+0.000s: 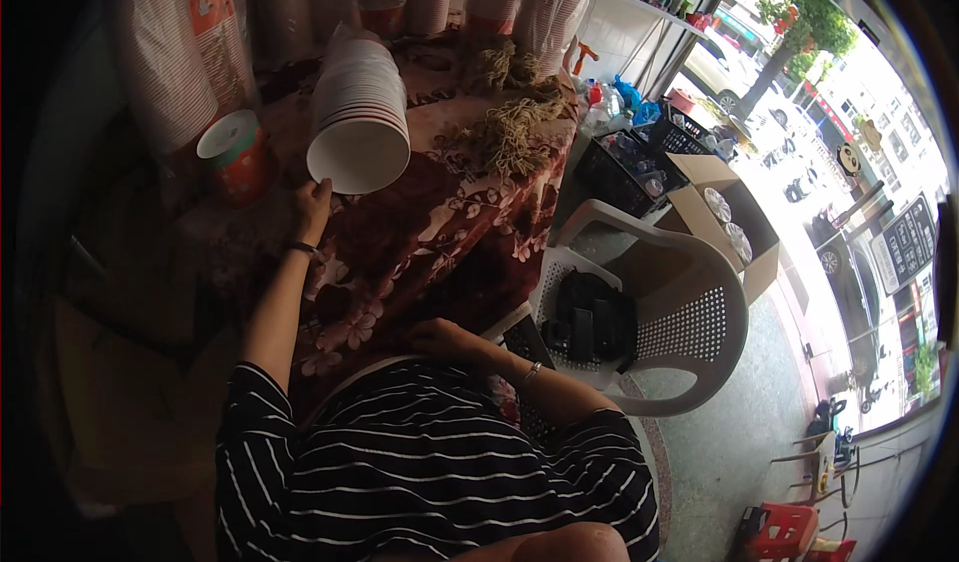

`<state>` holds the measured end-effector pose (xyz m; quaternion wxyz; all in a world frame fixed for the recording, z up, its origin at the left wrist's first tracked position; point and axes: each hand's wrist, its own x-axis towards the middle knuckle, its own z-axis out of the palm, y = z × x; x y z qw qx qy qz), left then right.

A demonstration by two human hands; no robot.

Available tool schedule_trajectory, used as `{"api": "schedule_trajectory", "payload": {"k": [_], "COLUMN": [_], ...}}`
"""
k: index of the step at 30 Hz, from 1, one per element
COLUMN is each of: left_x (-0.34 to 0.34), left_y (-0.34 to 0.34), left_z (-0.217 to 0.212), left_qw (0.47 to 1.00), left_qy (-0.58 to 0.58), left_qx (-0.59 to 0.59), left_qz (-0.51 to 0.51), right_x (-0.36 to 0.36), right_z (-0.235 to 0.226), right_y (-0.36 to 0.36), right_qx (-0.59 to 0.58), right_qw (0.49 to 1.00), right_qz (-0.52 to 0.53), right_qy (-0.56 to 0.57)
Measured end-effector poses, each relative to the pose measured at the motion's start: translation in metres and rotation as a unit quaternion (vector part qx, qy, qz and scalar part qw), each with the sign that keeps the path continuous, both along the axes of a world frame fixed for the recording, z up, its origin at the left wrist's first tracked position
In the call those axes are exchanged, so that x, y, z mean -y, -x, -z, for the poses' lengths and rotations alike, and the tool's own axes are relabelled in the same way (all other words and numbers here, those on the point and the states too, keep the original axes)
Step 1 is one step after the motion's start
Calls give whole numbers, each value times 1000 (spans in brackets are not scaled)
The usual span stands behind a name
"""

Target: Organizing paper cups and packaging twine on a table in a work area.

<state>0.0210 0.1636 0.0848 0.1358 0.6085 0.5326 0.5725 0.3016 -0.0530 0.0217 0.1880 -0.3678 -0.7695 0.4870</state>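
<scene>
A nested stack of white paper tubs [358, 156] lies on its side on the table, its round mouth toward me and clear plastic around its far part. My left hand [314, 205] is closed at the lower left of the nearest rim, fingertips pinching it. Left of the stack stands an orange paper tub [240, 168] with a green and white inside. My right hand [446, 342] rests low at the table's near edge, close to my body. Its fingers are curled, and shadow hides what is under them. A patterned red-brown cloth [430, 224] covers the table.
Tall plastic-wrapped stacks of tubs [165, 52] line the table's back. Bundles of tan string [514, 127] lie at the right. Beyond are a white plastic chair [689, 332] with a black bag [591, 317], an open cardboard box [734, 212] and black crates [627, 172].
</scene>
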Motion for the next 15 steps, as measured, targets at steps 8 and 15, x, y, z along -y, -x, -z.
{"api": "schedule_trajectory", "payload": {"k": [8, 15], "left_x": [-2, 1], "left_y": [0, 6], "left_z": [2, 3], "left_qw": [1000, 1000], "left_qy": [2, 21], "left_qx": [16, 15], "left_qz": [9, 1], "right_x": [-4, -7], "right_z": [11, 25], "right_y": [-2, 0], "right_qx": [-42, 9], "right_qw": [999, 1000], "right_qz": [-5, 9], "right_qy": [10, 23]}}
